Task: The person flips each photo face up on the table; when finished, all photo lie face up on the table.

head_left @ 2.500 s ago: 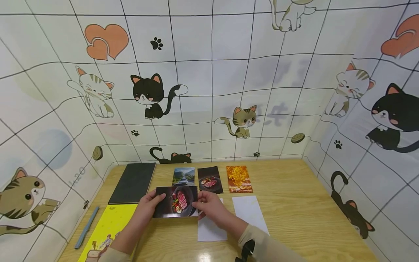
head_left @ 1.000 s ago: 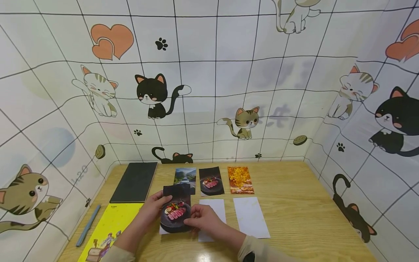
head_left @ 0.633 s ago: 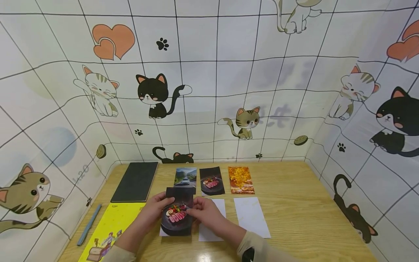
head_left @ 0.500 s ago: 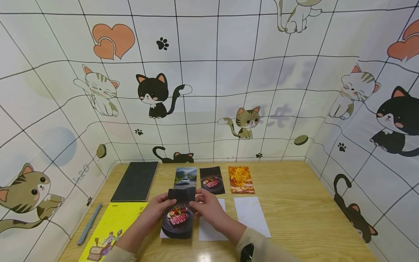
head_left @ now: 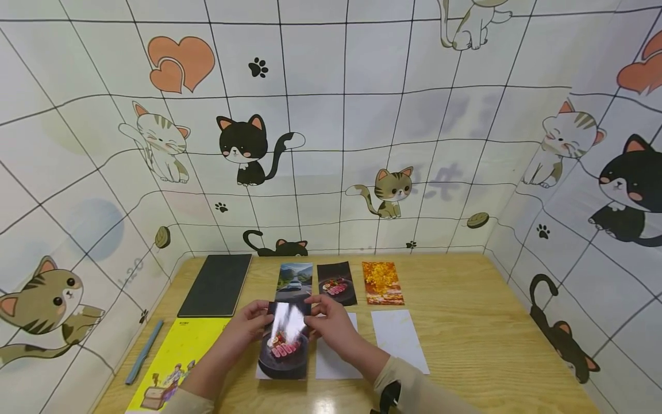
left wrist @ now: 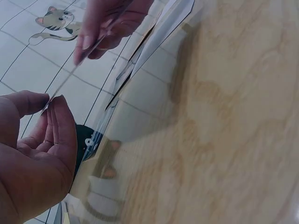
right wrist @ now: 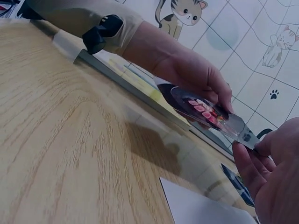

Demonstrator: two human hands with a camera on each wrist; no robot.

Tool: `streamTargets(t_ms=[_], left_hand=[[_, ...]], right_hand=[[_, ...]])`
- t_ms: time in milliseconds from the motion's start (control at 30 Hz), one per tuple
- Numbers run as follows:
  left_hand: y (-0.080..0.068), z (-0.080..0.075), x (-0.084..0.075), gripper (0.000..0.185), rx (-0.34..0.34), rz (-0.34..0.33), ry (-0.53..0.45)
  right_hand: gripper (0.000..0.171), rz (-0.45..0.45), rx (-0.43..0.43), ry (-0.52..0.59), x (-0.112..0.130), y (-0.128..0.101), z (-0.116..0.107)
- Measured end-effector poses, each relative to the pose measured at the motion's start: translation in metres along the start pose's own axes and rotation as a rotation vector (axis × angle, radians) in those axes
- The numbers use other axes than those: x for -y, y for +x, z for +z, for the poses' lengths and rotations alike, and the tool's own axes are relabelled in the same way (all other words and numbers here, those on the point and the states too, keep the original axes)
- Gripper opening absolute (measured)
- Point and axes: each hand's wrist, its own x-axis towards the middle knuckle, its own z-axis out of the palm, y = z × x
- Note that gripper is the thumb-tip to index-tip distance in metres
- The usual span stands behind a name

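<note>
Photo [head_left: 285, 355], one: a meat dish, glossy, held above the counter [head_left: 465, 322]. Hands, two: left hand [head_left: 247, 322] and right hand [head_left: 333, 329] apart, each pinching one long side near the top. Handling: we do best to grip lightly by the edges, thumbs off the gloss, both sides level, no bending. Lying flat, we count: three prints [head_left: 383, 283]; two white cards [head_left: 399, 342], plus a white edge beneath the photo, unidentified; one black book [head_left: 216, 286]; one yellow book [head_left: 173, 348]; one blue stick [head_left: 143, 352].
</note>
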Motion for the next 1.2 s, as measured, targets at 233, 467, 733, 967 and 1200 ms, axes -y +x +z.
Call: streamTargets(t_ms=[233, 467, 733, 967, 1200], left_hand=[[0.002, -0.012, 0.002, 0.054, 0.064, 0.062, 0.041], [0.002, -0.013, 0.003, 0.051, 0.102, 0.091, 0.083], [0.002, -0.017, 0.002, 0.047, 0.1, 0.094, 0.189], [0.009, -0.02, 0.003, 0.043, 0.146, 0.129, 0.315], [0.016, -0.021, -0.003, 0.038, 0.121, 0.156, 0.503]], right_hand=[[0.042, 0.02, 0.023, 0.029, -0.007, 0.002, -0.004], [0.038, 0.025, 0.035, 0.002, -0.007, 0.001, -0.004], [0.033, 0.002, 0.066, -0.119, -0.012, 0.009, -0.007], [0.028, -0.036, 0.081, -0.324, -0.016, 0.018, -0.009], [0.027, -0.114, 0.057, -0.526, -0.014, 0.026, -0.005]])
